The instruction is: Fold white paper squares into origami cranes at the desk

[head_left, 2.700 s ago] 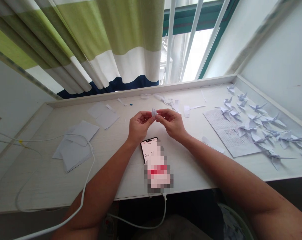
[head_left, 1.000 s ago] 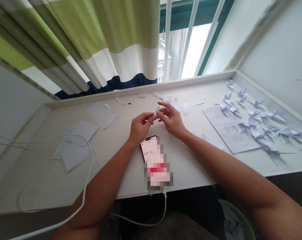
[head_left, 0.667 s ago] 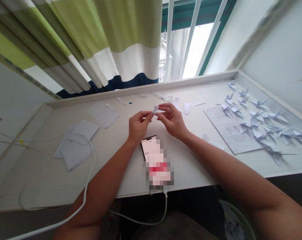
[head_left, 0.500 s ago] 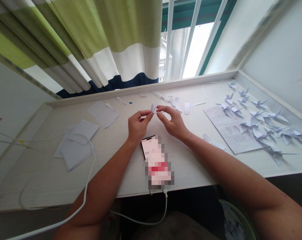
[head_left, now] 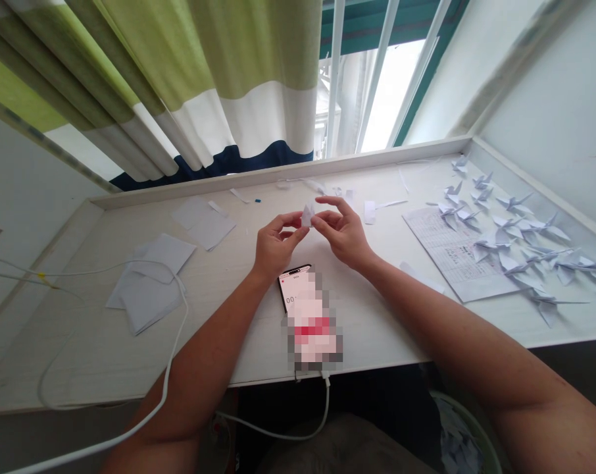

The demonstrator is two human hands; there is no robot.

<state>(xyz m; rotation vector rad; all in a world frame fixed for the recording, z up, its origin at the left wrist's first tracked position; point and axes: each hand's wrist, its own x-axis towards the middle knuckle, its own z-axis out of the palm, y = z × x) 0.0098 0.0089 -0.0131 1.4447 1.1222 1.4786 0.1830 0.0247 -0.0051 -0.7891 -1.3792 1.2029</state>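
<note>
Between my two hands, above the middle of the white desk, is a small folded white paper (head_left: 308,214) with a pointed top. My left hand (head_left: 278,242) pinches its left and lower side between thumb and fingers. On the other side my right hand (head_left: 343,232) grips its right edge with the thumb and a fingertip, while another finger is raised off the paper. Just below my hands lies a phone (head_left: 298,289) with a lit, partly blurred screen and a cable plugged into its lower end.
Folded paper cranes (head_left: 512,227) crowd the right side, some on a printed sheet (head_left: 450,253). Loose paper sheets (head_left: 152,289) lie at the left, with paper strips (head_left: 370,212) behind my hands. A white cable (head_left: 179,336) crosses the left. A bin (head_left: 468,434) holds paper scraps below.
The folded paper has turned, so a broader pointed face shows now. My right thumb has come against it, and one right finger has lifted higher.
</note>
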